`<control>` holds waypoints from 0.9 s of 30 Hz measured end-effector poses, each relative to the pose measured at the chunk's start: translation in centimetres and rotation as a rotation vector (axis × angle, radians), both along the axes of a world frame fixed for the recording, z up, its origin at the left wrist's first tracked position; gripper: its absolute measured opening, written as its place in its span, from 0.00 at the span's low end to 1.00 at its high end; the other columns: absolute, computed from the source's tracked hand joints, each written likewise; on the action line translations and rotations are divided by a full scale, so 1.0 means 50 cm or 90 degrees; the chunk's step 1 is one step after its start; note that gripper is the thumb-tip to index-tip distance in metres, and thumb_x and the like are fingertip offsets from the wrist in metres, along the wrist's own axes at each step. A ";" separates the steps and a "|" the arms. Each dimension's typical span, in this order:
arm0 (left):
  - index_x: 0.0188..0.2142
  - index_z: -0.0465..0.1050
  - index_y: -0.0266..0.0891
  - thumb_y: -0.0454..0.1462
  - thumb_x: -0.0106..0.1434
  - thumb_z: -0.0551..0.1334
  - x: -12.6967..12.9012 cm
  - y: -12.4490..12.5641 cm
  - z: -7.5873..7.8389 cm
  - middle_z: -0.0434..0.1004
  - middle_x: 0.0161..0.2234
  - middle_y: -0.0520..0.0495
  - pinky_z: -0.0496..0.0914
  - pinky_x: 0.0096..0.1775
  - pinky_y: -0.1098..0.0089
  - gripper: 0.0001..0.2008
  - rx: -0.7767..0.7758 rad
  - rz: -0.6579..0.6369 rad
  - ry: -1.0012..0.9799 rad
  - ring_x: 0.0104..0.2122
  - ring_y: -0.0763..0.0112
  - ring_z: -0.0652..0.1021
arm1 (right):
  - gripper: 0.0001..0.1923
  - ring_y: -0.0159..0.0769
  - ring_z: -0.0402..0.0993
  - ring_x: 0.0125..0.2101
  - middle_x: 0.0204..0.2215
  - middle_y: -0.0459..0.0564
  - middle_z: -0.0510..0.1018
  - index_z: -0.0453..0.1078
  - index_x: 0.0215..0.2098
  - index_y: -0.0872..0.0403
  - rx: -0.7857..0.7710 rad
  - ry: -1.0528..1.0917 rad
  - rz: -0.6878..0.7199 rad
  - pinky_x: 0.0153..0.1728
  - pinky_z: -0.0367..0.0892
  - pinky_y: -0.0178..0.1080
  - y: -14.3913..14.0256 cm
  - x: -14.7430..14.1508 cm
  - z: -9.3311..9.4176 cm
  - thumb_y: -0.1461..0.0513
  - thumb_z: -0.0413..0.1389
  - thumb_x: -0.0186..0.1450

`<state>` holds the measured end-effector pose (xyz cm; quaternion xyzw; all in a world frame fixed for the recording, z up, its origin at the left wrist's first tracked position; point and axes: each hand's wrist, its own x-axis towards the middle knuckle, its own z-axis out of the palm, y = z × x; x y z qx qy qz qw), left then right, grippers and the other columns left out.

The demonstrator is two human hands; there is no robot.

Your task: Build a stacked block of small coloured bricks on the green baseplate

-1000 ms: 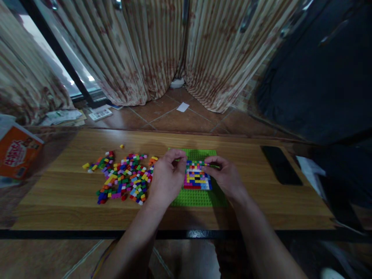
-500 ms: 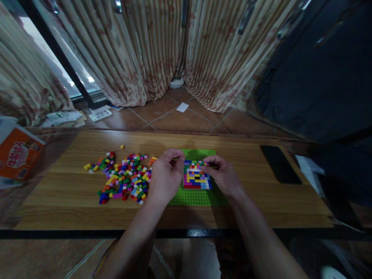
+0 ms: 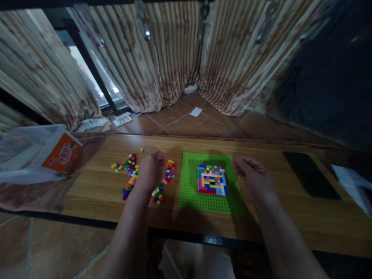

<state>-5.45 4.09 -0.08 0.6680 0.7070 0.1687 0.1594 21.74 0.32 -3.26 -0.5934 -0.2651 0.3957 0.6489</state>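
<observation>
Left hand [image 3: 151, 170] has left the green baseplate [image 3: 188, 193] and now sits over the loose brick pile [image 3: 130, 178], fingers curled down into it; whether it grips a brick, cannot tell. Right hand [image 3: 255, 180] has pulled off to the plate's right edge, loosely curled, holding nothing visible. Brick mosaic [image 3: 212, 180] sits mid-plate with a dark gap inside. Best to pinch a single brick cleanly and steady the plate. Phone [image 3: 310, 178] lies far right on the table [image 3: 95, 193].
</observation>
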 end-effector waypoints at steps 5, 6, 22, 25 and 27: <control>0.44 0.78 0.41 0.32 0.63 0.54 -0.001 -0.006 -0.005 0.83 0.40 0.42 0.72 0.45 0.65 0.16 0.001 -0.041 0.103 0.42 0.58 0.81 | 0.16 0.27 0.68 0.25 0.23 0.43 0.77 0.77 0.26 0.51 -0.002 -0.051 0.045 0.28 0.66 0.31 -0.009 -0.008 -0.002 0.52 0.71 0.44; 0.44 0.78 0.40 0.31 0.63 0.53 0.003 -0.007 -0.008 0.82 0.41 0.42 0.72 0.45 0.65 0.16 0.006 -0.056 0.117 0.43 0.58 0.81 | 0.16 0.27 0.69 0.26 0.23 0.43 0.77 0.77 0.26 0.51 -0.005 -0.055 0.046 0.28 0.66 0.31 -0.011 -0.009 -0.001 0.52 0.71 0.44; 0.46 0.77 0.33 0.27 0.58 0.54 0.014 -0.001 -0.037 0.79 0.45 0.36 0.70 0.50 0.64 0.19 0.007 -0.159 0.146 0.46 0.57 0.78 | 0.15 0.33 0.74 0.29 0.27 0.47 0.80 0.77 0.28 0.51 -0.009 -0.105 0.105 0.32 0.69 0.37 -0.015 -0.009 -0.010 0.51 0.69 0.49; 0.44 0.76 0.33 0.26 0.58 0.53 0.016 -0.001 -0.038 0.79 0.42 0.37 0.70 0.47 0.65 0.18 -0.008 -0.143 0.150 0.43 0.59 0.79 | 0.15 0.32 0.73 0.29 0.27 0.46 0.80 0.78 0.28 0.51 -0.018 -0.097 0.105 0.32 0.69 0.37 -0.014 -0.009 -0.011 0.51 0.70 0.48; 0.43 0.76 0.33 0.26 0.58 0.53 0.015 0.000 -0.039 0.80 0.42 0.37 0.71 0.46 0.65 0.17 -0.004 -0.142 0.146 0.42 0.59 0.79 | 0.15 0.32 0.72 0.28 0.26 0.46 0.80 0.77 0.27 0.51 -0.021 -0.092 0.105 0.31 0.68 0.36 -0.014 -0.009 -0.010 0.51 0.70 0.47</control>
